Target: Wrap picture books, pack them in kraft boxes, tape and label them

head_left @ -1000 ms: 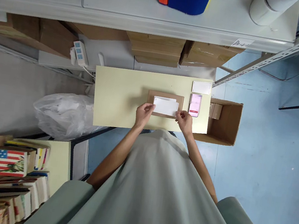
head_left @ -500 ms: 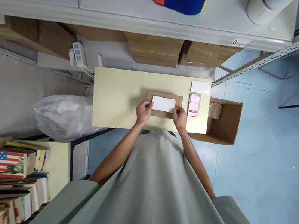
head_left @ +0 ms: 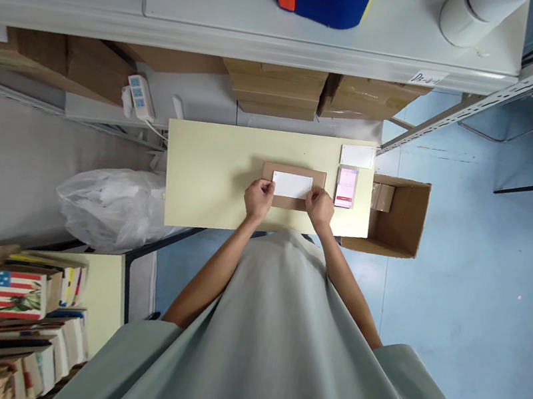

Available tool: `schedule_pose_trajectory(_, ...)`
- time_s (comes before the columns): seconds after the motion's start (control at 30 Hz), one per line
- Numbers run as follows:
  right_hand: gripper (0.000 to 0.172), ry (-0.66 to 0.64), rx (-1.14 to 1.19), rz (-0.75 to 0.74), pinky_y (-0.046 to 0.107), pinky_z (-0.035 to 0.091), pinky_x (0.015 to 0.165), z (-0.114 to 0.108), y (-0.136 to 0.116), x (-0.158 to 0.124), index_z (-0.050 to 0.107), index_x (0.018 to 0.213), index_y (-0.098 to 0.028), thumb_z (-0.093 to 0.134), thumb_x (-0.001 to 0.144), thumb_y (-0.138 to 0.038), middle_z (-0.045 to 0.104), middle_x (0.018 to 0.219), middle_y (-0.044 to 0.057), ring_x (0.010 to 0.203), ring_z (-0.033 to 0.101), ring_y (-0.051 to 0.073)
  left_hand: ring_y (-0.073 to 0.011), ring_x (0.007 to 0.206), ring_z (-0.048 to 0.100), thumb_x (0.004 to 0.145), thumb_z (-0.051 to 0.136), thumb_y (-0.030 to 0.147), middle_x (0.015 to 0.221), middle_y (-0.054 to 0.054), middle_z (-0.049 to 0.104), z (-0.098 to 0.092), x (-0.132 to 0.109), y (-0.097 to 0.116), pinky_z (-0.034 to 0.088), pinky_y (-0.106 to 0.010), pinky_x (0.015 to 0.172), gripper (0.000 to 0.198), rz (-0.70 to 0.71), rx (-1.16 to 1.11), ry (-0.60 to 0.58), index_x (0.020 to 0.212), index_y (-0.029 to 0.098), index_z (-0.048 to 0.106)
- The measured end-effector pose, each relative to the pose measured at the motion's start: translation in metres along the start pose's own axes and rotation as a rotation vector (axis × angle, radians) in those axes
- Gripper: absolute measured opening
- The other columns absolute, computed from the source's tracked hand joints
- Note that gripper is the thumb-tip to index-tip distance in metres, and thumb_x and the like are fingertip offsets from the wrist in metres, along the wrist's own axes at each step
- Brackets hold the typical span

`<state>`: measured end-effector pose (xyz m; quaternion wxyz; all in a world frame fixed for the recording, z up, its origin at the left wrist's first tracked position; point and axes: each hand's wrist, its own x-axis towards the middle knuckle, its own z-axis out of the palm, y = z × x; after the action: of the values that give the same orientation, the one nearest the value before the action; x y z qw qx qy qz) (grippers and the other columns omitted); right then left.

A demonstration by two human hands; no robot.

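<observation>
A white label (head_left: 291, 185) lies over the top face of a small brown cardboard box (head_left: 289, 204) at the front of the pale yellow table (head_left: 210, 170). My left hand (head_left: 259, 198) pinches the label's left edge, fingers closed. At the opposite edge, my right hand (head_left: 319, 208) grips the label between thumb and fingertips. Whether the label touches the cardboard all over, I cannot tell. Just right of my right hand rests a phone (head_left: 346, 187) with a pinkish lit screen, and behind it lies a white stack of paper (head_left: 357, 155).
An open carton (head_left: 402, 218) with small boxes inside stands against the table's right end. To the left are a clear plastic bag (head_left: 108, 205) and a box of books (head_left: 28, 344). A grey shelf (head_left: 216, 3) overhangs the back, with cartons (head_left: 274, 86) and a power strip (head_left: 141, 97) beneath.
Both hands have shifted very slightly on the label, the right one a little to the left. The label and box stay almost in place.
</observation>
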<state>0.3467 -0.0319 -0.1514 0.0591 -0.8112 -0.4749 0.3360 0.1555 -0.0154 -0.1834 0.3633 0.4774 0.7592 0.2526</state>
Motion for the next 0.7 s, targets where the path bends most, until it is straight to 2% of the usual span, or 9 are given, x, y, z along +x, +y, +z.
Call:
schedule_pose_trajectory(0.2, 0.021, -0.04, -0.02, 0.015, 0.038, 0.056, 0.088, -0.008, 0.003, 0.004, 0.076, 0.106, -0.022, 0.058, 0.107, -0.033, 0.081, 0.111, 0.013, 0.105, 0.076, 0.031, -0.0268, 0.09, 0.071, 0.098, 0.068, 0.034, 0.092, -0.009, 0.078, 0.0, 0.001, -0.001, 0.05, -0.037, 0.091, 0.018, -0.002, -0.005, -0.002, 0.086, 0.022, 0.074)
schedule_pose_trajectory(0.37, 0.011, -0.158, -0.043, -0.01, 0.036, 0.056, 0.082, -0.017, 0.005, 0.016, 0.077, 0.088, -0.023, 0.073, 0.096, -0.03, 0.082, 0.1, 0.012, 0.097, 0.076, 0.031, -0.0265, 0.091, 0.071, 0.098, 0.067, 0.034, 0.093, -0.009, 0.078, 0.0, 0.0, -0.002, 0.05, -0.037, 0.092, 0.016, 0.001, -0.026, -0.015, 0.088, 0.023, 0.072)
schedule_pose_trajectory(0.47, 0.013, -0.093, -0.042, -0.007, 0.037, 0.056, 0.082, -0.022, -0.005, 0.032, 0.079, 0.09, -0.023, 0.071, 0.098, -0.03, 0.082, 0.102, 0.013, 0.097, 0.076, 0.031, -0.0272, 0.095, 0.071, 0.098, 0.066, 0.034, 0.096, -0.01, 0.078, 0.0, 0.0, -0.002, 0.05, -0.037, 0.094, 0.016, -0.002, -0.037, -0.021, 0.088, 0.023, 0.072)
schedule_pose_trajectory(0.6, 0.02, 0.012, -0.041, -0.028, 0.039, 0.057, 0.086, -0.023, -0.022, 0.044, 0.08, 0.105, -0.022, 0.062, 0.105, -0.031, 0.082, 0.11, 0.014, 0.101, 0.075, 0.032, -0.0272, 0.097, 0.072, 0.098, 0.066, 0.035, 0.097, -0.01, 0.078, 0.0, 0.0, -0.003, 0.051, -0.037, 0.095, 0.016, -0.005, -0.059, -0.032, 0.09, 0.023, 0.073)
schedule_pose_trajectory(0.7, 0.02, -0.043, -0.094, -0.063, 0.042, 0.058, 0.088, -0.016, -0.03, 0.032, 0.08, 0.106, -0.021, 0.062, 0.106, -0.03, 0.082, 0.114, 0.017, 0.104, 0.076, 0.034, -0.0268, 0.095, 0.072, 0.098, 0.066, 0.035, 0.097, -0.01, 0.079, -0.001, 0.001, -0.003, 0.051, -0.037, 0.095, 0.015, -0.007, -0.055, -0.045, 0.09, 0.024, 0.073)
